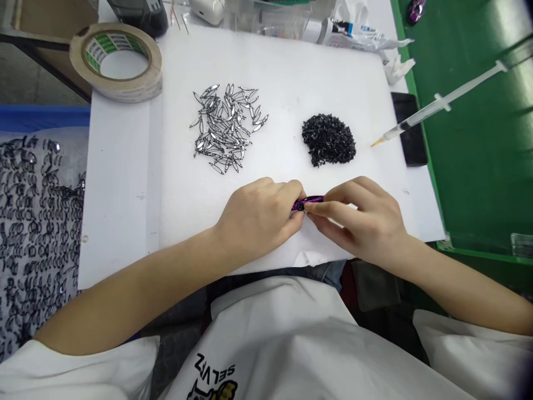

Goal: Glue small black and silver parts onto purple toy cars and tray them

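Note:
A small purple and black toy car [310,200] is held low over the white board, between my two hands. My left hand [261,216] wraps round its left end with curled fingers. From the other side, my right hand [360,216] pinches it with thumb and fingertips, which cover part of its body. Beyond the hands, a loose pile of thin, clear, black-edged oval pieces [225,128] lies to the left. A heap of tiny black pieces [328,140] lies to the right.
A tape roll [154,83] sits at the board's upper left. At the right, a syringe [425,111] with a yellow tip lies over a black flat object [412,147]. Plastic containers [270,19] and a tube line the far edge. Rows of dark pieces [37,239] cover a sheet at left.

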Demonstrator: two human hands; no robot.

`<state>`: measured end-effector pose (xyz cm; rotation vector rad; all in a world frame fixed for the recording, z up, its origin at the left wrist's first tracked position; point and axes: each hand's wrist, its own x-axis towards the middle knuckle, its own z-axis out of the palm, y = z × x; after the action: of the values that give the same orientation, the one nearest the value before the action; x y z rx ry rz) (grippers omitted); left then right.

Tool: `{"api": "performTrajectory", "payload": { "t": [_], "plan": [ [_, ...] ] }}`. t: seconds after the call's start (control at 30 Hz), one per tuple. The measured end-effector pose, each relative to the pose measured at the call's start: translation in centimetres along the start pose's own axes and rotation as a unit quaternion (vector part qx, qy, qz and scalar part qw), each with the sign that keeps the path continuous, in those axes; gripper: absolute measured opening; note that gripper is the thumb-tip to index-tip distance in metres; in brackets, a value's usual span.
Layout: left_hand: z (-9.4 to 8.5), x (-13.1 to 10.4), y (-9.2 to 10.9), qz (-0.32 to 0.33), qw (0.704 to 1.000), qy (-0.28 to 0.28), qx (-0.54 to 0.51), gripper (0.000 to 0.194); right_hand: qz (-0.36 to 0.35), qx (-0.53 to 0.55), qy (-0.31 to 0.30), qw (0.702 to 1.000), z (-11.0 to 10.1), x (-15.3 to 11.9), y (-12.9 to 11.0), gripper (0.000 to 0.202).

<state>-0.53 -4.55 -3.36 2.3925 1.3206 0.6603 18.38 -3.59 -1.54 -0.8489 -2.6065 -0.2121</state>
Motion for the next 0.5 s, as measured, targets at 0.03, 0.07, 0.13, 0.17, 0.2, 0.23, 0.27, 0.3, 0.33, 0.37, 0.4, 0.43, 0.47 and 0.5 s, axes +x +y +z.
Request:
{"api": "performTrajectory", "payload": {
  "t": [0.03,0.07,0.13,0.17,0.2,0.23,0.27,0.3,0.33,0.37,0.4,0.43,0.47,0.5],
  "plan": [
    [0.0,0.0,0.0,-0.001,1.000,0.000,-0.001,0.012,0.027,0.040,-0.006,0.999,-0.3,0.1,0.1,0.008],
    [0.0,0.0,0.0,-0.003,1.000,-0.002,-0.003,0.013,0.059,0.083,-0.006,0.995,-0.6,0.2,0.2,0.008],
    [-0.1,0.1,0.1,-0.007,1.000,-0.009,-0.009,0.014,0.115,0.157,0.019,0.981,-1.2,0.5,0.5,0.008],
    [-0.2,0.1,0.1,-0.009,1.000,-0.013,-0.010,0.014,0.137,0.175,0.034,0.974,-1.5,0.8,0.7,0.009],
    [-0.3,0.1,0.1,-0.011,1.000,-0.016,-0.010,0.014,0.157,0.178,0.042,0.970,-1.7,1.0,1.0,0.010],
    [-0.3,0.1,0.1,-0.012,1.000,-0.020,-0.010,0.014,0.174,0.172,0.045,0.969,-1.7,1.3,1.3,0.011],
    [-0.3,0.1,0.1,-0.012,1.000,-0.023,-0.008,0.014,0.189,0.160,0.042,0.968,-1.7,1.7,1.7,0.011],
    [-0.4,0.0,0.1,-0.010,1.000,-0.025,-0.004,0.014,0.201,0.148,0.033,0.968,-1.6,2.1,2.1,0.011],
    [-0.4,0.0,0.1,-0.004,1.000,-0.027,0.002,0.015,0.210,0.136,0.019,0.968,-1.4,2.6,2.5,0.011],
    [-0.4,0.0,0.1,0.005,0.999,-0.030,0.012,0.015,0.215,0.126,0.004,0.968,-1.1,3.2,2.9,0.010],
    [-0.5,0.0,0.2,0.018,0.999,-0.038,0.026,0.016,0.214,0.118,-0.012,0.970,-0.7,3.8,3.2,0.009],
    [-0.6,0.0,0.4,0.033,0.997,-0.054,0.046,0.016,0.214,0.110,-0.033,0.970,-0.2,4.5,3.5,0.010],
    [-0.8,0.0,0.7,0.048,0.994,-0.076,0.070,0.016,0.215,0.105,-0.057,0.969,0.3,5.3,3.7,0.013],
    [-1.1,0.0,1.0,0.062,0.988,-0.101,0.095,0.018,0.215,0.102,-0.077,0.968,0.8,6.1,3.9,0.015]
  ]
}}
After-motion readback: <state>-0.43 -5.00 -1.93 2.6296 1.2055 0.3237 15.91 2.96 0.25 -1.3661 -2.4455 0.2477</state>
